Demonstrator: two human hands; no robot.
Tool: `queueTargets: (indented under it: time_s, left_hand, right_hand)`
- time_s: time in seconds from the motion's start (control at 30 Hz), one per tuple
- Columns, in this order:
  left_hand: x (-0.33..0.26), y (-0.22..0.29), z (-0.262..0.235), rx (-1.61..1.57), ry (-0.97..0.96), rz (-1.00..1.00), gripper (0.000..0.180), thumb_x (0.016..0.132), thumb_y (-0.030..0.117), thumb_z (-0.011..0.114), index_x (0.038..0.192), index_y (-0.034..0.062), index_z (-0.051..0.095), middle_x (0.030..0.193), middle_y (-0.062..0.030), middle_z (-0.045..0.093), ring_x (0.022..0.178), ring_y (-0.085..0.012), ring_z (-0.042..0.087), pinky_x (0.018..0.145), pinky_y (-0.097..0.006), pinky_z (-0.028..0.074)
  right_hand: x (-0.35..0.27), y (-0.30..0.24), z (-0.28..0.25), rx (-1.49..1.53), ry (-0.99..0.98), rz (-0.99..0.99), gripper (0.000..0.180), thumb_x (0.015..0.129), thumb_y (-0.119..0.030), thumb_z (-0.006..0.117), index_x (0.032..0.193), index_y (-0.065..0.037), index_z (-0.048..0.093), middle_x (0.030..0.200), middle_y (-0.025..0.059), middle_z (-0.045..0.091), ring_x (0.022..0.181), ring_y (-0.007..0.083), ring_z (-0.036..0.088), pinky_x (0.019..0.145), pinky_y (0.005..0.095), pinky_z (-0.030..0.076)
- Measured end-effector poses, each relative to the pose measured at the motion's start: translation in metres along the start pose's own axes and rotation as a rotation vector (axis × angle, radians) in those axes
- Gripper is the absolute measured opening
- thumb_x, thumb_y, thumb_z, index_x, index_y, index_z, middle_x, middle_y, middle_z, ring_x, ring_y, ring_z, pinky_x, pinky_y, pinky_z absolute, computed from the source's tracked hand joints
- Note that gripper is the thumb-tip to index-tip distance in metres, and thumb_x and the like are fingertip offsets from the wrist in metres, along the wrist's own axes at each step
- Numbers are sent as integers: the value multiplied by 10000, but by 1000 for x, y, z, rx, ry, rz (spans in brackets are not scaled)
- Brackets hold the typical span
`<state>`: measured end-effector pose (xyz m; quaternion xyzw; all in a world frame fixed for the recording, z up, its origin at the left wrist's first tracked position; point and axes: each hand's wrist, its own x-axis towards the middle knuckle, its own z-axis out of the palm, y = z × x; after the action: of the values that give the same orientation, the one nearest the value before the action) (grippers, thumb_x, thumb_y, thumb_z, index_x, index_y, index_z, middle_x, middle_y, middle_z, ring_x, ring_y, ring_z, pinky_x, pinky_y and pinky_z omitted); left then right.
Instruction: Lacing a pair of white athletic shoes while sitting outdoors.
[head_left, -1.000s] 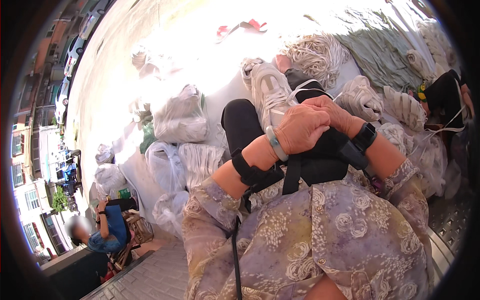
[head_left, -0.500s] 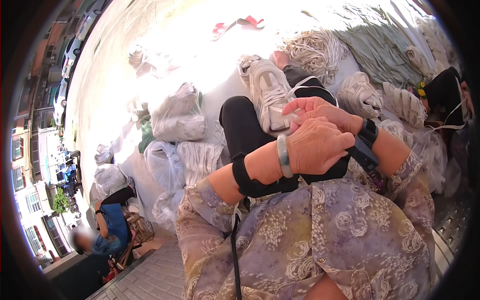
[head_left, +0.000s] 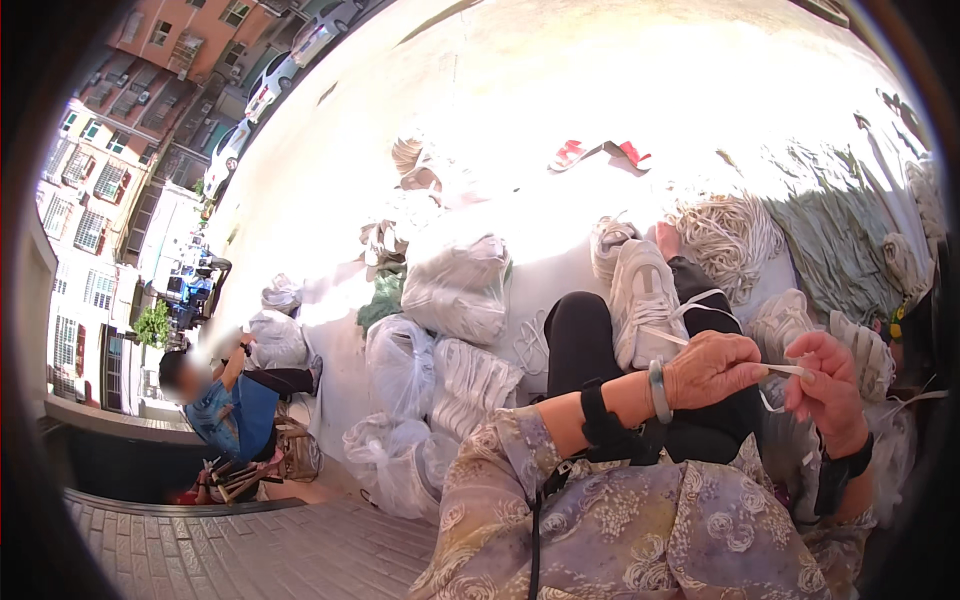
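Observation:
A white lace-up sneaker point(head_left: 645, 300) rests between my knees, its toe pointing away from me. From its eyelets a white shoelace point(head_left: 785, 370) runs to my hands, right of the shoe and over my right thigh. My left hand point(head_left: 712, 370), below a pale bangle, is closed with the lace pinched at thumb and fingertips. Facing it, my right hand point(head_left: 830, 395) grips the same lace between thumb and forefinger, its other fingers curled loosely. A short piece of lace shows taut between the two hands.
Clear plastic bags of white goods point(head_left: 458, 290) and a bundle of white shoes point(head_left: 470, 385) lie on my left. Beyond the sneaker is a heap of white laces point(head_left: 735, 240), beside a grey-green cloth point(head_left: 840, 235). More white sneakers point(head_left: 862, 350) lie right. Another person point(head_left: 230, 400) sits far left.
My hands have moved right, away from the sneaker, and uncrossed, with the lace now drawn between them. The whole view has swung left, so the surroundings appear further right.

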<state>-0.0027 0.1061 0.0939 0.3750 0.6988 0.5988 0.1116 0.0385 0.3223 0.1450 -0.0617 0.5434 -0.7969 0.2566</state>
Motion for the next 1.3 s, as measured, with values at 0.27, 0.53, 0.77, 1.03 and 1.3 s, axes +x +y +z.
queueTargets:
  time_s: [0.27,0.53,0.77,1.03,1.3]
  left_hand:
    - [-37,-6,-68,176,584,-98,92,847,69,566,807,-12,577,641,-6,512,597,-55,442,532,-214,367]
    - [-121,-65,-121,758,944,-340,101,781,101,603,830,13,592,756,-88,591,707,-240,569,654,-326,440]
    - [-72,-43,-38,553,483,-67,226,794,136,575,983,13,584,904,-156,618,866,-296,594,777,-367,443]
    - [-76,-66,-28,-283,142,-311,160,845,155,552,774,15,583,667,13,538,621,-55,480,554,-245,408]
    - [-87,-76,-34,-437,-20,-579,136,848,121,567,903,12,625,803,34,591,769,-25,501,699,-208,424]
  right_hand:
    - [5,13,-19,-71,287,-76,186,832,-89,528,997,-5,549,555,19,532,436,64,471,403,171,332]
    - [52,51,13,-254,-13,176,151,840,-102,533,961,-14,560,613,39,579,464,53,474,445,171,362]
    - [100,80,45,-447,-96,90,133,829,-104,553,917,-22,495,625,54,579,485,75,514,440,198,395]
    - [94,92,34,-451,-47,123,120,820,-83,579,849,-23,479,617,64,585,467,94,536,419,214,408]
    - [91,102,36,-323,-56,193,105,855,-106,546,873,-34,472,653,44,583,491,79,531,441,206,413]
